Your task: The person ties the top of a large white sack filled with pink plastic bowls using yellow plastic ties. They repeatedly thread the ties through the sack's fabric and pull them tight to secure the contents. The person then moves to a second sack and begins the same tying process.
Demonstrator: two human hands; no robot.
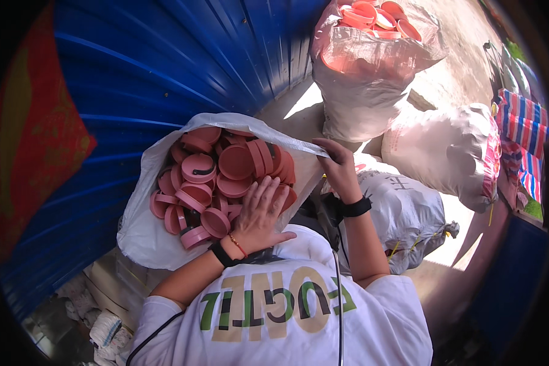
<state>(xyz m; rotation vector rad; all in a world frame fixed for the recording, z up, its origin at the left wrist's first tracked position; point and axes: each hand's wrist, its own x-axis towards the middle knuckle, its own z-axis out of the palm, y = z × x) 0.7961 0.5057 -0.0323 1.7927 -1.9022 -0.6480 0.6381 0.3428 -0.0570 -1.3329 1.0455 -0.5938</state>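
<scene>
1. Left hand (259, 210) open, palm flat on the pink lids (216, 177) inside the white sack (143, 235).
2. Right hand (337, 166) pinching the sack's rim at its far right edge, holding the mouth wide.
3. Best to keep that rim taut and raised, so lids near it stay in.
4. Press evenly, fingers spread, to settle the pile toward the sack's middle.

Hands (259, 210) at sack (146, 238) of pink lids (235, 161)

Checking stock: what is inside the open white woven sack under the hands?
The open white woven sack holds round pink plastic lids. The left hand covers some; deeper layers are hidden.
</scene>
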